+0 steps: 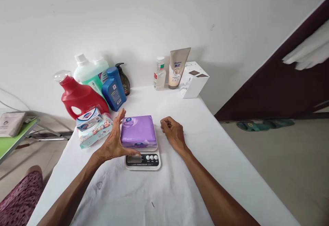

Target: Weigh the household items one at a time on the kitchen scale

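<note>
The left hand's (114,142) grip is spread, thumb and fingers apart around the left edge of the purple tissue pack (138,131); whether it presses, I cannot tell. The pack lies on the digital scale (143,167), whose front panel juts clear. The right hand (174,131) curls, fingertips together, just beside the pack. Leftward, the wipes pack (96,135) sits near, leaving little room; rightward, bare bench (218,164) runs to its slanting edge.
</note>
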The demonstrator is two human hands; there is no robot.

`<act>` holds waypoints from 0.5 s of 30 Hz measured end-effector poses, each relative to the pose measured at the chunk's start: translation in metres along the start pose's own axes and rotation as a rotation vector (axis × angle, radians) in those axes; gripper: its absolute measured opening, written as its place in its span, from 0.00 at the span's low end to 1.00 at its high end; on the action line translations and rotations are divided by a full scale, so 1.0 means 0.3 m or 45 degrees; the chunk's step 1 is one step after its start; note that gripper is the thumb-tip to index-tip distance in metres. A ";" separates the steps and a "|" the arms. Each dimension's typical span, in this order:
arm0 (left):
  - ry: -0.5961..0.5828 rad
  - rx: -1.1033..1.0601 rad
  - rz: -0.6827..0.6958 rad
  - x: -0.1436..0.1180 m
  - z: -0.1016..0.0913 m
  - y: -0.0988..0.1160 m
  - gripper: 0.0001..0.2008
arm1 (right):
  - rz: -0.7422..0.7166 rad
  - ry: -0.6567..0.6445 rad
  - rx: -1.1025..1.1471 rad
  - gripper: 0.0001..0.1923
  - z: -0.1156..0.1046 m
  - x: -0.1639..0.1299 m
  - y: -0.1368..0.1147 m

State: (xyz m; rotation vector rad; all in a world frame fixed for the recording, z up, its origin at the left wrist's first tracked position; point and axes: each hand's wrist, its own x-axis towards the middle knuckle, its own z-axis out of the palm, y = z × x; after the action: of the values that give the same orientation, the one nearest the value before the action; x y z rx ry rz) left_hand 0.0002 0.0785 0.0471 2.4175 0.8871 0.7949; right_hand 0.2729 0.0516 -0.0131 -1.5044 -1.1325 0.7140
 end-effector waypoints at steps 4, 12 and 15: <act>-0.153 0.116 -0.089 0.054 -0.036 0.025 0.69 | 0.002 0.004 0.024 0.15 -0.002 0.003 -0.002; -0.074 0.259 -0.208 0.177 -0.092 0.112 0.44 | 0.027 0.041 0.133 0.14 -0.008 0.003 -0.003; 0.087 0.296 -0.125 0.336 -0.086 0.133 0.45 | 0.045 0.092 0.197 0.13 -0.008 0.007 0.002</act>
State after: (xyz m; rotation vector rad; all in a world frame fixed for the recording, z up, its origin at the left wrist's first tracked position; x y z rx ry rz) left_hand 0.0641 0.1255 0.1254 2.5331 1.1734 0.7793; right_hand 0.2757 0.0526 -0.0127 -1.4109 -0.9765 0.7481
